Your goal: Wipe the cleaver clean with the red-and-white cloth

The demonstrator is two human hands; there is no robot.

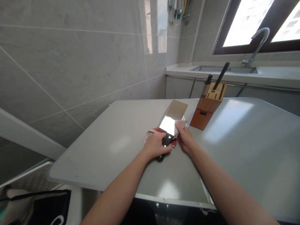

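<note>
A grey tabletop (112, 137) is carrying a wooden knife block (207, 107), a red-and-beige cloth (152, 132) and a broad cleaver (172, 117) lying across the cloth.

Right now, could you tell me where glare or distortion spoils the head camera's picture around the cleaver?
In the head view, the cleaver blade mirrors the bright window as a white patch near the handle, which the left hand grips; the right hand presses a cloth to the blade. Soft sheen patches lie on the table. Wide-angle distortion bends the wall tile lines and table edges; the window is overexposed.
</note>
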